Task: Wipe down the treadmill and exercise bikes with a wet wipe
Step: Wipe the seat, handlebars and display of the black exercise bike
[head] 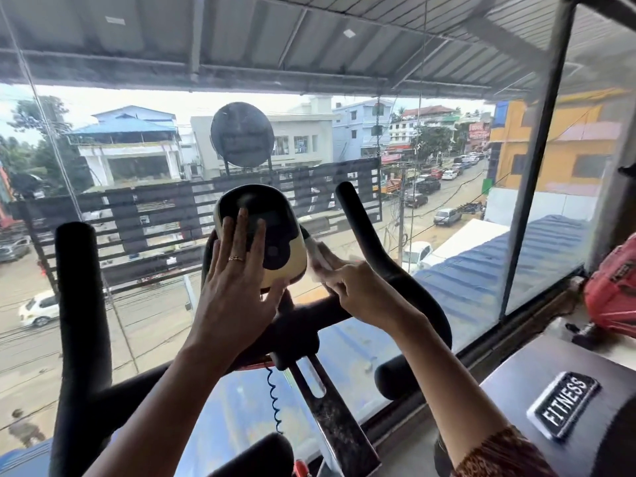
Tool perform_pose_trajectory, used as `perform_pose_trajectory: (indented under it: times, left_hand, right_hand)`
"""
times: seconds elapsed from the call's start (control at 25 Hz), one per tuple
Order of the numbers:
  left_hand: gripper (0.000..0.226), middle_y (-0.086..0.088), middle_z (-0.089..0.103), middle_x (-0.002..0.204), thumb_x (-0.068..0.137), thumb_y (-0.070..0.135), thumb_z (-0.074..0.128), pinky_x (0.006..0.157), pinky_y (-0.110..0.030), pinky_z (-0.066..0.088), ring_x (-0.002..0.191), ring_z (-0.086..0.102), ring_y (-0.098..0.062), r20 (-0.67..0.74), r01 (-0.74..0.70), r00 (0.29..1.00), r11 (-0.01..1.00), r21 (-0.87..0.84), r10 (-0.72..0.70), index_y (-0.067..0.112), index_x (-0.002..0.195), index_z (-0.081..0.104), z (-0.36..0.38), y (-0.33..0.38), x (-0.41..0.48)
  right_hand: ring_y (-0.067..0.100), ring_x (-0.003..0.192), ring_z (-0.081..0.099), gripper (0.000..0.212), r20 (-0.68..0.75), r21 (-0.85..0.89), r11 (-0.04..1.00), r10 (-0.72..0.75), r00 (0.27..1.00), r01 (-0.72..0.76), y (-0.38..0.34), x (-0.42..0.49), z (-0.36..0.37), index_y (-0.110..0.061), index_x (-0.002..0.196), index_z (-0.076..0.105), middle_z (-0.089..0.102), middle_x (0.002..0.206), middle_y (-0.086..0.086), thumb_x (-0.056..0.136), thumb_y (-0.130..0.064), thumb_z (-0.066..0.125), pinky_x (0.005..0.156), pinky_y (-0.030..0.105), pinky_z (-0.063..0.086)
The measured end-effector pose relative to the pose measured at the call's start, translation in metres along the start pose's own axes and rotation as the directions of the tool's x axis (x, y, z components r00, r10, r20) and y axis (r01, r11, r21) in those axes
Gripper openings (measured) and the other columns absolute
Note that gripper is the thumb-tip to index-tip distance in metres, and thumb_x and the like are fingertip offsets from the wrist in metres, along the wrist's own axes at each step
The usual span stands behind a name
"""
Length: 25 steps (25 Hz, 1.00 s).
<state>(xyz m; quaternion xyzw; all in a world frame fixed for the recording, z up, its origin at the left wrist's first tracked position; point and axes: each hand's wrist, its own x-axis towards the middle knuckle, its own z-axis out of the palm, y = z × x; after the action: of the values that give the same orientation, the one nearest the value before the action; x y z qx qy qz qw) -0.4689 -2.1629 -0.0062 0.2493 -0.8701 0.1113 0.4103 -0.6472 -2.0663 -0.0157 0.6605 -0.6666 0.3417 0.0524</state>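
This is an upper-floor gym: an exercise bike [82, 304] faces a glass wall [581, 187] above a car-lined street [444, 191], and the machine [516, 376] just right of the bike wears a FITNESS badge [564, 406].

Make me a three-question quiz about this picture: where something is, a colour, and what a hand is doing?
1. Where is the wet wipe?
A) on the floor
B) against the console's right side
C) on the sill

2. What colour is the coiled cable?
A) blue
B) yellow
C) white

3. What is the left hand doing?
A) making a fist
B) lying flat on the console
C) gripping a handlebar

Answers: 1B, the right hand holds it there; 2A, it dangles blue below the handlebars; 3B, its fingers are straight.
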Motion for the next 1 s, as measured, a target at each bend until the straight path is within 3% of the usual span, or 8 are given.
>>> perform_pose_trajectory:
  times: [0.12,0.28,0.4,0.48,0.56,0.8,0.92,1.0]
  left_hand:
    - [0.083,-0.012,-0.002,0.158,0.083,0.048,0.040,0.117,-0.041,0.004,0.145,-0.006,-0.024,-0.015,0.008,1.000,1.000,-0.020,-0.009,0.005,0.150,0.017,0.002,0.002,0.001]
    - [0.083,-0.012,-0.001,0.157,0.082,0.040,0.049,0.117,-0.042,0.005,0.145,-0.005,-0.023,-0.019,0.018,1.000,0.999,-0.036,-0.019,0.004,0.149,0.017,0.002,0.003,0.000]
    - [0.082,-0.015,0.002,0.157,0.083,0.046,0.042,0.117,-0.047,0.009,0.145,0.000,-0.029,-0.024,0.012,1.000,0.999,-0.042,-0.013,0.003,0.149,0.019,0.001,0.003,0.000]
    - [0.082,-0.016,0.004,0.157,0.082,0.047,0.041,0.117,-0.048,0.011,0.145,0.002,-0.030,-0.022,0.000,1.000,0.999,-0.041,-0.001,0.004,0.149,0.020,0.002,0.001,-0.002]
    - [0.080,-0.015,0.005,0.157,0.083,0.040,0.048,0.117,-0.047,0.010,0.145,0.001,-0.027,-0.026,-0.001,1.000,0.997,-0.071,-0.001,0.005,0.149,0.021,0.002,-0.001,-0.005]
    - [0.073,-0.006,0.002,0.156,0.085,0.035,0.046,0.115,-0.046,0.008,0.144,-0.001,-0.017,-0.050,0.001,0.999,0.982,-0.188,-0.010,0.009,0.149,0.022,-0.001,-0.004,-0.016]
    - [0.072,-0.008,0.002,0.158,0.087,0.035,0.040,0.117,-0.050,0.013,0.146,-0.002,-0.019,-0.064,0.024,0.997,0.962,-0.272,-0.044,0.010,0.150,0.017,-0.003,-0.006,-0.016]
    - [0.070,-0.007,0.003,0.158,0.089,0.035,0.036,0.118,-0.047,0.015,0.146,0.000,-0.017,-0.082,0.042,0.994,0.950,-0.311,-0.071,0.011,0.151,0.011,-0.004,-0.009,-0.016]
  right_hand:
    - [0.014,0.131,0.045,0.046,0.084,-0.091,0.994,0.064,0.994,-0.057,0.005,-0.045,-0.005,-0.012,0.129,0.057,0.042,0.145,0.004,0.089,0.008,0.047,0.102,0.006,0.028]
    - [0.006,0.076,0.062,0.032,0.013,-0.094,0.962,0.259,0.966,-0.257,-0.007,-0.063,-0.029,-0.013,0.125,0.060,0.068,0.091,0.001,0.095,-0.010,0.050,0.063,0.002,0.036]
    - [0.028,0.132,0.039,0.046,-0.061,-0.062,0.918,0.389,0.919,-0.392,-0.031,-0.049,-0.007,-0.001,0.143,0.033,0.037,0.145,0.023,0.098,-0.006,0.039,0.104,0.017,0.027]
    - [0.034,0.139,0.023,0.047,-0.054,-0.090,0.877,0.468,0.882,-0.472,-0.051,-0.048,0.022,0.008,0.141,0.029,0.022,0.150,0.027,0.096,0.002,0.035,0.112,0.030,0.019]
    - [0.033,0.136,0.035,0.051,-0.077,-0.080,0.853,0.511,0.856,-0.516,-0.076,-0.054,0.039,0.006,0.142,0.027,0.024,0.149,0.029,0.092,0.006,0.039,0.106,0.029,0.035]
    - [0.019,0.093,0.062,0.033,0.071,0.088,0.936,0.336,0.939,-0.342,-0.109,-0.083,0.022,-0.017,0.122,0.060,0.059,0.101,0.006,0.093,-0.007,0.047,0.066,0.021,0.043]
    - [-0.007,0.063,0.055,0.035,-0.202,0.318,0.923,0.287,0.936,-0.215,-0.107,-0.064,0.001,-0.013,0.125,0.061,0.069,0.091,0.008,0.093,-0.004,0.050,0.055,0.001,0.034]
    - [-0.012,0.076,0.061,0.036,-0.434,0.283,0.956,0.199,0.879,-0.077,-0.103,-0.033,-0.004,-0.006,0.127,0.057,0.070,0.105,0.010,0.093,0.001,0.049,0.068,-0.004,0.037]
